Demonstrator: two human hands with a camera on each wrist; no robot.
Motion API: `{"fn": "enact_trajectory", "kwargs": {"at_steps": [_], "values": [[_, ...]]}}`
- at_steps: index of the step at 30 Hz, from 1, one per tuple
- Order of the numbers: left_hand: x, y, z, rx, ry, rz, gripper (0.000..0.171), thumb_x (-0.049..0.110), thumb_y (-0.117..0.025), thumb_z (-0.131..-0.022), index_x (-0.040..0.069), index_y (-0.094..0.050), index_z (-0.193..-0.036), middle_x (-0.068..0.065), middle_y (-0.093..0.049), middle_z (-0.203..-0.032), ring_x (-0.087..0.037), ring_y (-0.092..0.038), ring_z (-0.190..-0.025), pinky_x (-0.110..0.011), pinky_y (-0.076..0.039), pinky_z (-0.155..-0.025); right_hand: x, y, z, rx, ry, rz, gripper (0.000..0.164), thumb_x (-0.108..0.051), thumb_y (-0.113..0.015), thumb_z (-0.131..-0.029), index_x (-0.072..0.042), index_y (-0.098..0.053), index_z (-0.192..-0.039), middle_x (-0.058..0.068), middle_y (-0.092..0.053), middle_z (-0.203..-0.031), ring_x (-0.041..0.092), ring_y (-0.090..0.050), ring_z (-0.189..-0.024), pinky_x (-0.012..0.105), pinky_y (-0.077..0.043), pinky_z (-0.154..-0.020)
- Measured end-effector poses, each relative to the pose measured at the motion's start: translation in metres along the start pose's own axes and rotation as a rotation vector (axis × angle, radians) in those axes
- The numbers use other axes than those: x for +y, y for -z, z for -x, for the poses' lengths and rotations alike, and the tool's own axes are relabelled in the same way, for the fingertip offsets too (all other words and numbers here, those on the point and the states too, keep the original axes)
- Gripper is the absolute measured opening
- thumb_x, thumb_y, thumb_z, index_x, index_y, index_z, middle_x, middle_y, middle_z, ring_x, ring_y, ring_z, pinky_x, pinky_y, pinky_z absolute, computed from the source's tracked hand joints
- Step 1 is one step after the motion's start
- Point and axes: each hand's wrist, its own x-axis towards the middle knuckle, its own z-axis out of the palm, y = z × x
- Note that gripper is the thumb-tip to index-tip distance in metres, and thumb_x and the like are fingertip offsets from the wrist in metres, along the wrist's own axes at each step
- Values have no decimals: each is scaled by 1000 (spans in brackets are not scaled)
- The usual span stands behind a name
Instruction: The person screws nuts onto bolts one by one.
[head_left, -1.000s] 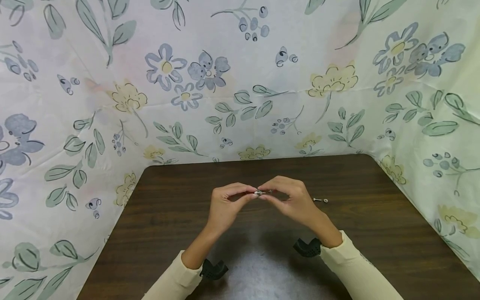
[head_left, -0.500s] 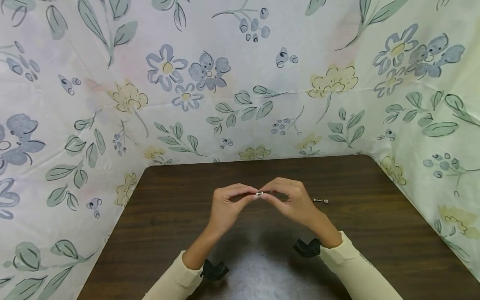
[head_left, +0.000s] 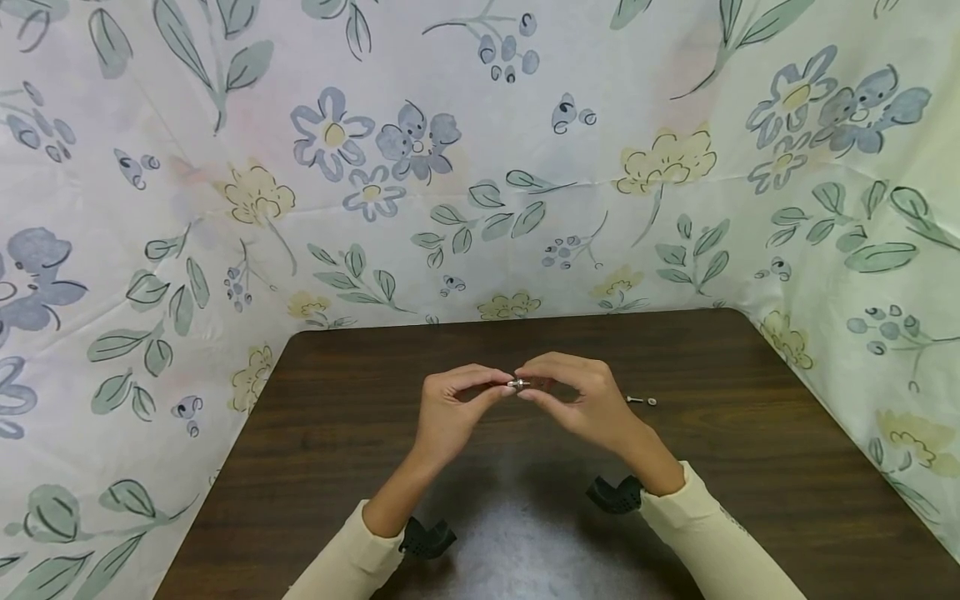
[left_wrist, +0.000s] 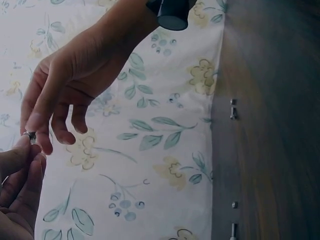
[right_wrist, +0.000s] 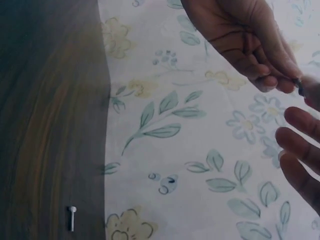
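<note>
Over the table's middle, in the head view, my left hand [head_left: 459, 410] pinches a small metal bolt [head_left: 513, 384] between thumb and index finger. My right hand [head_left: 581, 396] meets it from the other side, thumb and index fingertips around a nut [head_left: 521, 384] on the bolt. In the left wrist view the bright metal of the bolt [left_wrist: 31, 136] shows between both hands' fingertips. The right wrist view has the left hand [right_wrist: 255, 45] at the top and the right hand's other fingers [right_wrist: 300, 130] spread apart at the right edge.
On the dark wooden table [head_left: 337, 467], right of the hands, lie another bolt [head_left: 634, 400] and a loose nut [head_left: 652, 402]. A further bolt [left_wrist: 233, 114] and nut [left_wrist: 233, 101] show in the left wrist view. Floral cloth [head_left: 480, 250] walls the back and sides.
Both hands stay in place, holding the bolt. The right fingertips closed in over the metal half a second ago and now stand slightly wider around it, with more of it showing.
</note>
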Motion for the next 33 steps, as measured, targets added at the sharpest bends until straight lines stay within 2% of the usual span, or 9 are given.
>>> {"fn": "enact_trajectory", "kwargs": {"at_steps": [4, 7, 11, 15, 19, 24, 26, 31, 33], "values": [[-1, 1, 0, -6, -5, 10, 11, -3, -78, -86, 1, -80, -96, -9, -77, -92, -22, -73, -84, -38, -62, -72, 1, 0, -1, 6, 37, -1, 24, 3, -80, -84, -2, -75, -108, 10, -74, -102, 19, -70, -81, 23, -59, -72], [0, 2, 1, -4, 5, 8, 12, -5, -78, -85, 1, -80, -96, -9, -77, -92, -21, -73, -84, -37, -62, -72, 1, 0, -1, 2, 38, 7, 26, 7, -81, -82, -2, -76, -106, 10, -74, -102, 20, -72, -85, 27, -60, -73], [1, 1, 1, -1, 19, -4, 13, -9, -78, -84, -2, -79, -95, -12, -76, -91, -20, -73, -84, -34, -62, -72, 1, -1, 1, 0, 25, 16, 16, -4, -78, -89, -3, -76, -105, 9, -74, -102, 20, -72, -87, 27, -60, -74], [17, -1, -1, -6, 21, -11, 11, -11, -77, -83, -6, -78, -93, -15, -76, -89, -19, -72, -83, -38, -62, -71, 2, -1, 1, 1, 20, 4, 12, -12, -73, -95, -4, -77, -104, 7, -75, -100, 21, -72, -87, 26, -59, -77], [27, -3, -3, -11, 10, -10, 10, -11, -77, -84, -7, -77, -93, -15, -75, -89, -20, -72, -82, -41, -62, -71, 2, -2, 1, 5, 14, 0, 9, -10, -73, -95, -6, -78, -101, 5, -75, -97, 19, -72, -86, 25, -59, -76], [25, -4, -2, -22, 5, 3, 10, -11, -76, -84, -7, -77, -93, -15, -75, -89, -19, -72, -81, -35, -62, -72, 2, -1, 2, 0, -14, 14, 8, -11, -72, -96, -7, -78, -99, 3, -74, -97, 16, -71, -82, 23, -58, -72], [19, -4, -1, -22, 4, 3, 10, -11, -76, -84, -6, -77, -93, -15, -75, -89, -19, -72, -81, -34, -62, -71, 1, -1, 2, -5, -24, 19, 8, -12, -71, -97, -7, -78, -98, 3, -74, -97, 15, -71, -82, 23, -58, -72], [2, -3, 1, -10, 2, -2, 12, -10, -77, -83, -4, -78, -93, -13, -76, -90, -19, -72, -82, -37, -62, -70, 1, 1, 3, -11, -49, 27, 12, -14, -68, -100, -8, -78, -103, 2, -75, -99, 17, -72, -89, 26, -59, -81], [0, -2, 1, -6, 2, -3, 12, -8, -77, -84, -2, -79, -94, -11, -76, -91, -20, -73, -83, -38, -62, -71, 1, 2, 3, -14, -52, 17, 14, -16, -69, -99, -7, -77, -107, 3, -76, -101, 18, -72, -88, 25, -59, -81]]}}
